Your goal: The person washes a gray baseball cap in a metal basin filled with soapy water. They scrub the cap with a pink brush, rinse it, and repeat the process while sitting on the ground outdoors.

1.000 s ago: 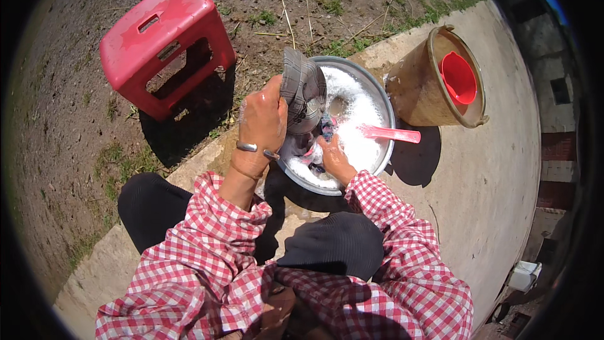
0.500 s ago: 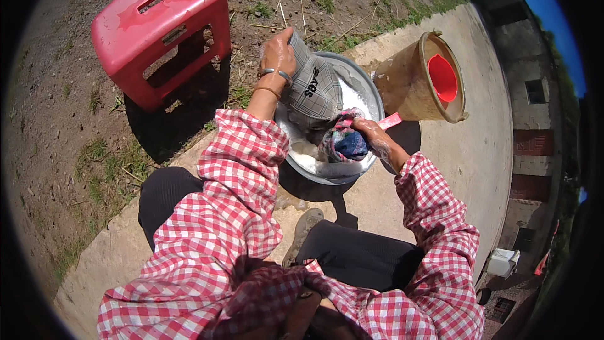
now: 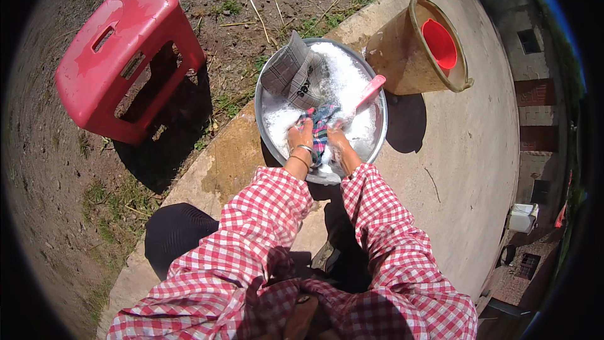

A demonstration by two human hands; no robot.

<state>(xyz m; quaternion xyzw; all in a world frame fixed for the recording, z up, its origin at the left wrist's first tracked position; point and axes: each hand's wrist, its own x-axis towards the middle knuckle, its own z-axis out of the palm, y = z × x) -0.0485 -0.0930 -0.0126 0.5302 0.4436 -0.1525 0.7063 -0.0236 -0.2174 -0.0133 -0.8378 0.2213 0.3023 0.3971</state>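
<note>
A grey metal basin [image 3: 380, 113] full of white suds rests on the concrete in front of me. Inside it, my left hand [image 3: 300, 138] and my right hand [image 3: 338, 141] grip a wet pink, blue and green plaid cloth [image 3: 319, 127] at either side, fingers partly hidden in foam and fabric. A grey checked cap [image 3: 286, 74] lies at the basin's back left, above my hands, held by neither. A pink plastic handle [image 3: 371, 91] sticks up from the foam at the right.
A red plastic stool [image 3: 126, 31] stands on the dirt at left, a tan bucket [image 3: 393, 56] holding a red scoop [image 3: 438, 44] behind the basin at right. My knee [image 3: 173, 236] is at lower left. A concrete slab [image 3: 465, 170] borders the dirt; a building [image 3: 531, 119] is at far right.
My left hand has let go of the cap, now lying in the basin, and moved down to the plaid cloth. My right hand has moved the cloth slightly toward the middle of the suds.
</note>
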